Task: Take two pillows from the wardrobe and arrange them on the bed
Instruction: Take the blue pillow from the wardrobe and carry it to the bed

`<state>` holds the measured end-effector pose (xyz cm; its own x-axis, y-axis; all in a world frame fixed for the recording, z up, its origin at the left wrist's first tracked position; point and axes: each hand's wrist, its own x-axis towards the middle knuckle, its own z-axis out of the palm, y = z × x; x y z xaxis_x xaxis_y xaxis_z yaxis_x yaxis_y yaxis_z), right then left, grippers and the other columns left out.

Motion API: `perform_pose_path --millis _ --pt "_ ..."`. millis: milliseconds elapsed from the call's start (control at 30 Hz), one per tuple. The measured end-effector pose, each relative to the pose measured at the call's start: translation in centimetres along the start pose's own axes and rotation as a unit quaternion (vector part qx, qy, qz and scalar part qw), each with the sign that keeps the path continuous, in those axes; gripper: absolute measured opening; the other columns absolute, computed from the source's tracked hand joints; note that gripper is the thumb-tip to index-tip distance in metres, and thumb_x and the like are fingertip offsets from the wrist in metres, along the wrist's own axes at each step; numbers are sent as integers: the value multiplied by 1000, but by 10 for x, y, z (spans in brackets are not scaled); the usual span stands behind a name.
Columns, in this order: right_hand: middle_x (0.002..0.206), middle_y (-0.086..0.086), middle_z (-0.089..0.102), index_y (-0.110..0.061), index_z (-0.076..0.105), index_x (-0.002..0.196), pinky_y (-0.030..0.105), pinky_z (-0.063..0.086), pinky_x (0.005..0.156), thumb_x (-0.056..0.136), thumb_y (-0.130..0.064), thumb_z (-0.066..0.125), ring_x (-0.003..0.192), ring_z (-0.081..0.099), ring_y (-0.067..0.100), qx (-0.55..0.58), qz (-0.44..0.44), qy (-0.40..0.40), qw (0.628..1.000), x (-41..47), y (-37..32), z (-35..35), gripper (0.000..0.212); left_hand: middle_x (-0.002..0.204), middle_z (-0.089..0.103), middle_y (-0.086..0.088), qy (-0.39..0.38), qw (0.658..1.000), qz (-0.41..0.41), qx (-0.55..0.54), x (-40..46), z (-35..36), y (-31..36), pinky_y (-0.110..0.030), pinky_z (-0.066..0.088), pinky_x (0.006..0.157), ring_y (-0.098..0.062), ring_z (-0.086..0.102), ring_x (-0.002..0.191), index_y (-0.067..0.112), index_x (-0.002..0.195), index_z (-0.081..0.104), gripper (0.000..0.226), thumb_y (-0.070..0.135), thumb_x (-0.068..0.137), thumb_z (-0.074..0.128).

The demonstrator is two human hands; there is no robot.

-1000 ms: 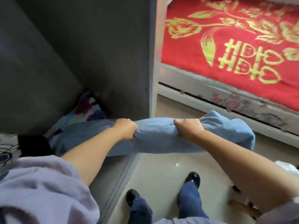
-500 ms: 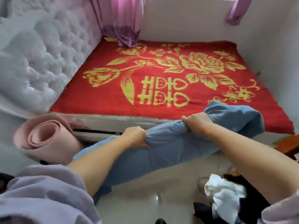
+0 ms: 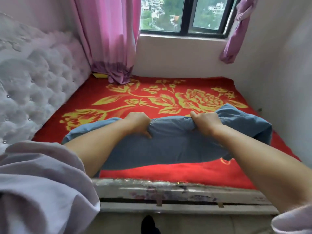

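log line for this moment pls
step: carry pillow | left hand: gripping blue pillow | right hand: gripping pillow | pillow: over red bed

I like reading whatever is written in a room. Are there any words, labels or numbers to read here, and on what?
No readable text shows now.
Red blanket: gold flowers only; a gold mark peeks out beside the blue pillow, too hidden to read.
Bed frame: faded floral print, no lettering.
Buildings outside the window: too small to tell.

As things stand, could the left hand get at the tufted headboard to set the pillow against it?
Probably yes, with a lean. The left hand grips the blue pillow over the red blanket, and nothing lies between it and the headboard; only open blanket separates them.
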<state>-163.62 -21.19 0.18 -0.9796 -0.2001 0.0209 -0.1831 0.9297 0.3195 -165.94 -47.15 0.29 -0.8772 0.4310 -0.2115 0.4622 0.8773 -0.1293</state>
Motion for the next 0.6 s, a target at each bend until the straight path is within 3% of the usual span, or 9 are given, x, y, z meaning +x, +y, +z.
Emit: perform_pose_path --millis 233,400,500,600 --pt "106 10 70 -13 36 132 34 38 61 88 -8 50 94 68 32 17 15 6 1000 123 48 9 46 101 70 -9 8 1000 14 26 125 -43 -46 -34 48 69 -31 65 93 17 99 65 50 58 70 68" --pt "103 9 70 -15 37 129 33 37 57 86 -6 48 91 68 31 8 -18 33 999 213 71 20 45 102 69 -10 6 999 -11 38 194 -55 -76 -32 45 66 -31 65 93 15 100 65 52 58 70 68" --pt "100 11 69 -15 42 119 33 37 56 86 -5 47 89 67 32 -1 -38 38 999 278 87 33 35 102 69 -10 -5 999 -32 43 245 -58 -96 -33 48 68 -32 65 93 15 102 64 55 59 69 69" --pt "102 12 69 -14 48 110 33 39 61 89 -20 54 93 67 33 5 -73 21 997 355 108 55 23 102 69 -9 -24 997 -54 41 309 -61 -114 -34 50 70 -31 65 93 16 103 65 56 60 67 70"
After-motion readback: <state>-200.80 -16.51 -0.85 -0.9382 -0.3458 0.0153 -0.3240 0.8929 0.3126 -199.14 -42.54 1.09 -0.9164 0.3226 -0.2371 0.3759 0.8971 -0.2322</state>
